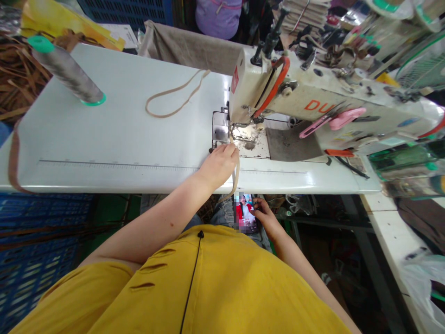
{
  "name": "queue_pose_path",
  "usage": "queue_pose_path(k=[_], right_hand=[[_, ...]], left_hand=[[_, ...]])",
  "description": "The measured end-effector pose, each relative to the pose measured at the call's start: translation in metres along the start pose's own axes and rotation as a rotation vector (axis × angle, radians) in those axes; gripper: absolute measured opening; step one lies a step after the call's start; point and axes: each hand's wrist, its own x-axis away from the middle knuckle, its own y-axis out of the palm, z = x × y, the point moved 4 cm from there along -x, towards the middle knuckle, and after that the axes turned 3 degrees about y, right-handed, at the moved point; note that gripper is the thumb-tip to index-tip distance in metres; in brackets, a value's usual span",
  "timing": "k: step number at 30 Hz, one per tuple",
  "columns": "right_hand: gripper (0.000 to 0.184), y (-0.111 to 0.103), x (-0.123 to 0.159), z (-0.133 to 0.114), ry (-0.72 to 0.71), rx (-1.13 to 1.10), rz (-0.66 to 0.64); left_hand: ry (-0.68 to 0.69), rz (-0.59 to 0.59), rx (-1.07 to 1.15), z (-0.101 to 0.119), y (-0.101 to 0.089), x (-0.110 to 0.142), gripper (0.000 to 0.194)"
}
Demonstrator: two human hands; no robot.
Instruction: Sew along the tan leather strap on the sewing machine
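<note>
My left hand (221, 163) rests on the white sewing table (114, 139), fingers closed on a thin tan strap (236, 172) just in front of the needle plate (243, 137). The strap runs from the presser foot down over the table edge toward my lap. An industrial sewing machine (313, 99) stands right of the hand. Below the table edge, my right hand (264, 214) holds a phone (246, 212) with a lit screen on my lap, fingers curled round its right side.
A loop of tan strap (174, 95) lies on the table behind my hand. A grey thread cone (66, 74) stands at the far left. A heap of brown straps (17, 79) sits at the far left. Blue crates (31, 260) stand under the table. Pink scissors (330, 121) lie on the machine.
</note>
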Motion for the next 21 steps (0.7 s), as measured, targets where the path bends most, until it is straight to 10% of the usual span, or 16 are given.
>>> queue_pose_path(k=[21], right_hand=[[0.052,0.0009,0.0024,-0.0007,-0.002,-0.003,0.016]], left_hand=[[0.004,0.003,-0.004,-0.0004,-0.0007,0.0002,0.029]])
